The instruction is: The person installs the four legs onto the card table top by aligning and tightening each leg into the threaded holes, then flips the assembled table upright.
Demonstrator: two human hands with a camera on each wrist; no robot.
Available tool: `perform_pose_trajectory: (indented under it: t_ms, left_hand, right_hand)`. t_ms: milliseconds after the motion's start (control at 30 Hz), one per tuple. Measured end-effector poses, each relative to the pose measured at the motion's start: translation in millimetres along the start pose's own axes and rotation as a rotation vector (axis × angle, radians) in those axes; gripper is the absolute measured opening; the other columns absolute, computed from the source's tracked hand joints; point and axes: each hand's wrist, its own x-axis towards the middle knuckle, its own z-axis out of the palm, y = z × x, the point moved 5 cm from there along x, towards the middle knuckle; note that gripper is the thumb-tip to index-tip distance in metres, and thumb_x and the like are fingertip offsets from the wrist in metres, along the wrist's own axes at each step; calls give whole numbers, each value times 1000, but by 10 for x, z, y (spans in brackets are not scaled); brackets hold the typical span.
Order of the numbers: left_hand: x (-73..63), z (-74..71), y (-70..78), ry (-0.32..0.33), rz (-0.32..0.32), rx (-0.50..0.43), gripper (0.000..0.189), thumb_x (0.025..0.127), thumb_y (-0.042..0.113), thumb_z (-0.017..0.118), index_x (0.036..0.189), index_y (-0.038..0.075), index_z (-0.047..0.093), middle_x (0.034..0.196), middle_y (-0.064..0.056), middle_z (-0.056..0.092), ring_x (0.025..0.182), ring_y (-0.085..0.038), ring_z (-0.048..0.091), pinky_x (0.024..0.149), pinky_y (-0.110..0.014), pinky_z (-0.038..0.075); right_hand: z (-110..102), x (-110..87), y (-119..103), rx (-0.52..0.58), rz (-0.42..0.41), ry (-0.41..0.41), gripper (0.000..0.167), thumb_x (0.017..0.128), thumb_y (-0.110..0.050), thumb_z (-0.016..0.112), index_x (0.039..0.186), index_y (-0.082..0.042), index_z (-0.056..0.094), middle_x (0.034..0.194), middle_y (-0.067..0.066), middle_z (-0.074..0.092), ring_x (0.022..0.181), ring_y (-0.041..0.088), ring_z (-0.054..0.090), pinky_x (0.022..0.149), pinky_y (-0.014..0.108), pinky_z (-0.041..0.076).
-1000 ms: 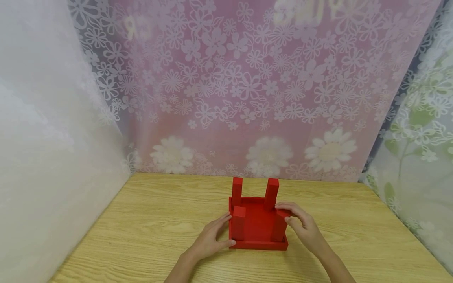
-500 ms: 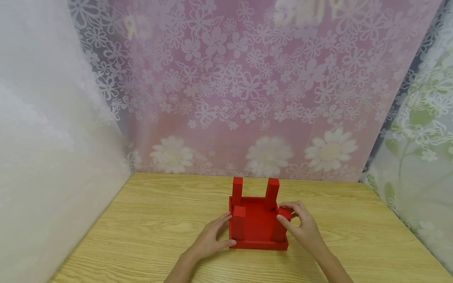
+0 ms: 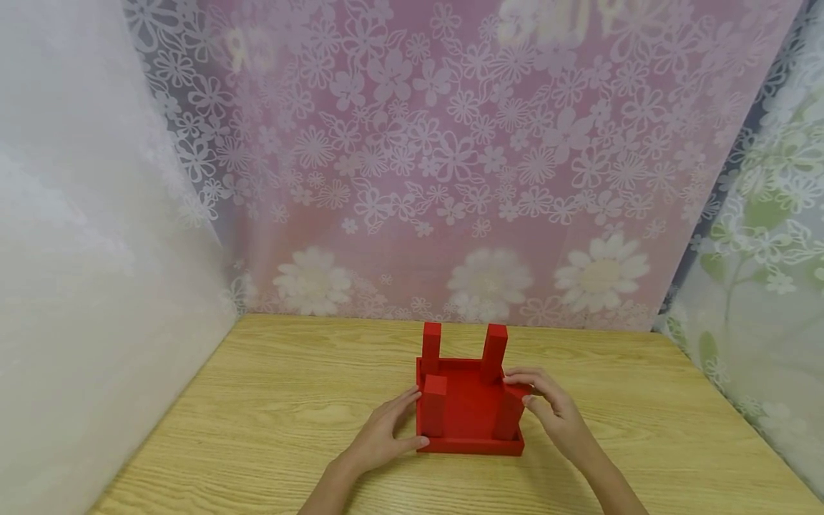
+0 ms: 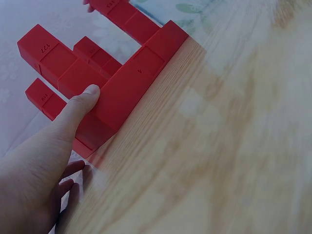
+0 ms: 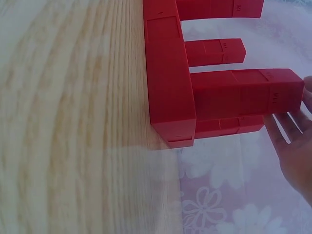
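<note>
A red square tray (image 3: 470, 447) lies on the table with an upright red square post at each corner, like a small upturned table. My left hand (image 3: 380, 436) holds its near left corner, thumb on the front wall and fingers along the left side. In the left wrist view, the thumb of my left hand (image 4: 44, 151) presses the tray wall (image 4: 131, 83) beside a post marked 127. My right hand (image 3: 556, 415) grips the top of the near right post (image 3: 507, 422) between thumb and fingers. The right wrist view shows this post (image 5: 243, 92) standing against the tray wall (image 5: 168, 63).
Beside my left hand rises the near left post (image 3: 434, 411). Behind it stand the far left post (image 3: 431, 347) and far right post (image 3: 494, 350). The wood-grain table (image 3: 290, 386) is bounded by a pink flowered backdrop (image 3: 450, 179) and pale side sheets.
My right fingers and thumb have shifted round the top of the near right post and back, with the thumb now on its right side. The left hand and tray have stayed put.
</note>
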Motion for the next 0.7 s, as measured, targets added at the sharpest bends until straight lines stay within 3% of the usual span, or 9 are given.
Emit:
perform_pose_trajectory:
  t_ms: [133,333,533,700]
  left_hand:
    - [2,3,-6,-1,-1,2,75,81,52,62,142,17,37,146,4,30,129,-24,31,100,-53,25]
    - [1,3,-5,-3,1,0,75,81,54,61,142,17,36,146,5,30,129,-24,31,100,-53,25]
    - [5,11,-26,-2,0,6,76,81,55,60,142,18,36,146,5,29,129,-24,31,100,-53,25]
    - [2,15,-30,1,0,6,76,81,56,60,142,18,36,146,6,30,129,-24,31,100,-54,25]
  right_hand:
    - [2,1,13,-132,8,66,28,86,10,54,111,-2,59,114,12,53,108,11,47,80,17,41]
    - [13,38,-92,-237,42,161,27,79,9,64,105,-2,63,104,7,55,91,11,48,71,18,42]
    - [-8,20,43,-350,125,193,25,78,-5,72,102,-10,64,99,-4,53,83,9,47,70,23,44]
    - [-3,34,3,-398,91,188,28,78,-5,73,104,-10,64,100,-5,53,85,8,48,69,21,44]
